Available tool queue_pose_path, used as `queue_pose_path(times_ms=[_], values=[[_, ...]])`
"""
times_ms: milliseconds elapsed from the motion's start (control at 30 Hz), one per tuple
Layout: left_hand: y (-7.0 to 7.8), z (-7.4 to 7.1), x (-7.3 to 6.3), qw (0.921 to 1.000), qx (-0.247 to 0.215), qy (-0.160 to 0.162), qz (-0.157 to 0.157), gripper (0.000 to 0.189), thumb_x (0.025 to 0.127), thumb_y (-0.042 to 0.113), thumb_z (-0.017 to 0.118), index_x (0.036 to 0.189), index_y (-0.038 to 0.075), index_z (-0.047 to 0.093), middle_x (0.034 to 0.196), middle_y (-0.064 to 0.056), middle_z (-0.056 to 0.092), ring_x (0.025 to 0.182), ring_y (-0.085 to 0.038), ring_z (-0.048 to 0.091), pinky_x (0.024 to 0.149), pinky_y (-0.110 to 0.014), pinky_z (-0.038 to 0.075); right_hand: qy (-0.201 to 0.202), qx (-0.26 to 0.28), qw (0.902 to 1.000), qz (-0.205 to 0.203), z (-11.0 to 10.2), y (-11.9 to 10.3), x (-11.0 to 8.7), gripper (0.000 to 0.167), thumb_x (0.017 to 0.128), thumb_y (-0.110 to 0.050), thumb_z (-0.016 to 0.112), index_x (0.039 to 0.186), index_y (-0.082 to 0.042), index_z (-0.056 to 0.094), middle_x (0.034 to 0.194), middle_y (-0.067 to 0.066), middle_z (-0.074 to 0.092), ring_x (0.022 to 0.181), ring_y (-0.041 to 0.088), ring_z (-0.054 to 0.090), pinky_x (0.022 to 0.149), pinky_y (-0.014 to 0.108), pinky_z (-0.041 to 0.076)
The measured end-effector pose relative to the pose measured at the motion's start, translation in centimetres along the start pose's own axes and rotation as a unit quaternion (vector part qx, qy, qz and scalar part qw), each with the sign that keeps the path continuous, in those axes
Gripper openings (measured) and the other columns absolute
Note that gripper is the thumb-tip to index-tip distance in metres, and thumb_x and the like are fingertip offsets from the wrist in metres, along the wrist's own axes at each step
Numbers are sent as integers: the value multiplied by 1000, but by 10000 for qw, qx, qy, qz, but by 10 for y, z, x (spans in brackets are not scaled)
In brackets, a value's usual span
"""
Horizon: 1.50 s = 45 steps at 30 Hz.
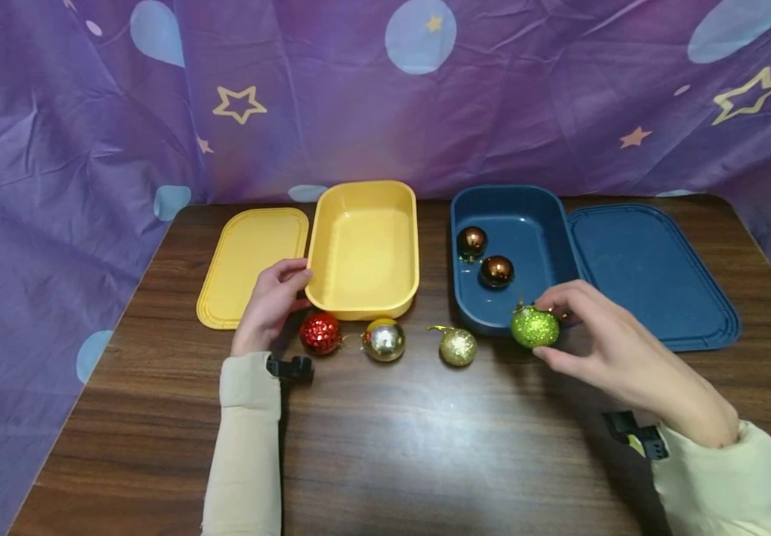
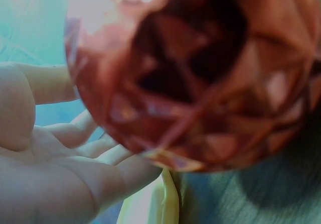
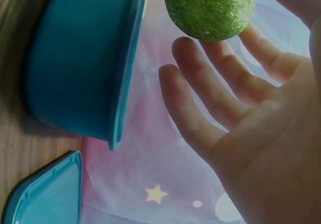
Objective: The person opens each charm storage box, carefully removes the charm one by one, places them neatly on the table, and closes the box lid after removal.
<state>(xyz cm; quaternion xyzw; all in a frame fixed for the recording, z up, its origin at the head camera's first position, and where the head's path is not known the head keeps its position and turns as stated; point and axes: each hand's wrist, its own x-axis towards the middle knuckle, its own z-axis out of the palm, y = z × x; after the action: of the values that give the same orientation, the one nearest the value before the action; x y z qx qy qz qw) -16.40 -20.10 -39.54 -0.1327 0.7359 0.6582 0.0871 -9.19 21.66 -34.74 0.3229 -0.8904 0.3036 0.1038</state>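
My right hand (image 1: pixel 603 346) pinches a green glitter Christmas bauble (image 1: pixel 535 327) between thumb and fingers, at the near right rim of the blue box (image 1: pixel 532 216). The right wrist view shows this green bauble (image 3: pixel 208 8) in the fingertips, beside the box's outer wall. Two brown shiny baubles (image 1: pixel 496 272) lie inside the blue box. My left hand (image 1: pixel 271 301) rests at the left side of the yellow box (image 1: pixel 363 249), fingertips right at its wall, fingers fairly straight. Close to that wrist sits a red bauble (image 1: pixel 320 333), which fills much of the left wrist view.
In front of the boxes lie a shiny gold bauble (image 1: pixel 384 341) and a gold glitter bauble (image 1: pixel 457 347). A yellow lid (image 1: pixel 251 260) lies left of the yellow box, and a blue lid (image 1: pixel 653 275) right of the blue one. A purple cloth (image 1: pixel 331 97) hangs behind the wooden table (image 1: pixel 425 461).
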Motion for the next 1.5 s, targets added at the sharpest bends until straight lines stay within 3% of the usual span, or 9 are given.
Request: queue_pose_path(times_ms=[300, 533, 900, 1067, 1267, 1500], values=[[0, 0, 0, 10000, 53, 5, -64, 41, 100, 14, 49, 137, -3, 45, 112, -9, 54, 95, -13, 53, 71, -23, 53, -346, -141, 9993, 20, -1, -2, -4, 52, 65, -5, 86, 109, -16, 60, 109, -10, 58, 89, -3, 50, 76, 10, 43], [0, 1, 0, 10000, 3, 3, 6, 41, 99, 13, 49, 137, -4, 45, 111, -10, 55, 92, -11, 54, 69, -23, 54, -713, -312, 9963, 353, -2, -5, -7, 51, 67, -9, 86, 110, -20, 60, 109, -6, 60, 88, 3, 54, 69, 27, 52], [0, 1, -1, 10000, 21, 28, -7, 41, 99, 12, 49, 137, -4, 45, 112, -10, 54, 90, -9, 54, 70, -23, 53, -951, -420, 9926, 627, -1, -4, -9, 49, 70, -12, 85, 111, -18, 61, 108, -2, 60, 87, 9, 58, 67, 30, 53], [1, 1, -1, 10000, 63, 6, 0, 42, 99, 14, 49, 137, -4, 44, 113, -11, 55, 89, -8, 55, 70, -22, 53, -1251, -356, 9869, 954, -4, -7, -9, 46, 73, -14, 83, 113, -15, 61, 111, 5, 60, 89, 16, 63, 71, 37, 54], [0, 0, 0, 10000, 64, 9, 3, 42, 100, 14, 49, 138, -4, 44, 115, -12, 55, 89, -8, 55, 69, -22, 53, -1543, -338, 9809, 1136, -2, -8, -8, 44, 74, -16, 82, 113, -13, 61, 109, 6, 62, 89, 17, 64, 71, 36, 53], [-1, 0, 1, 10000, 28, -21, 9, 42, 99, 14, 50, 137, -5, 44, 112, -11, 55, 90, -9, 55, 71, -22, 54, -2125, -281, 9631, 1630, 0, -7, -8, 42, 77, -21, 80, 113, -10, 62, 111, 9, 63, 90, 20, 64, 73, 42, 55]])
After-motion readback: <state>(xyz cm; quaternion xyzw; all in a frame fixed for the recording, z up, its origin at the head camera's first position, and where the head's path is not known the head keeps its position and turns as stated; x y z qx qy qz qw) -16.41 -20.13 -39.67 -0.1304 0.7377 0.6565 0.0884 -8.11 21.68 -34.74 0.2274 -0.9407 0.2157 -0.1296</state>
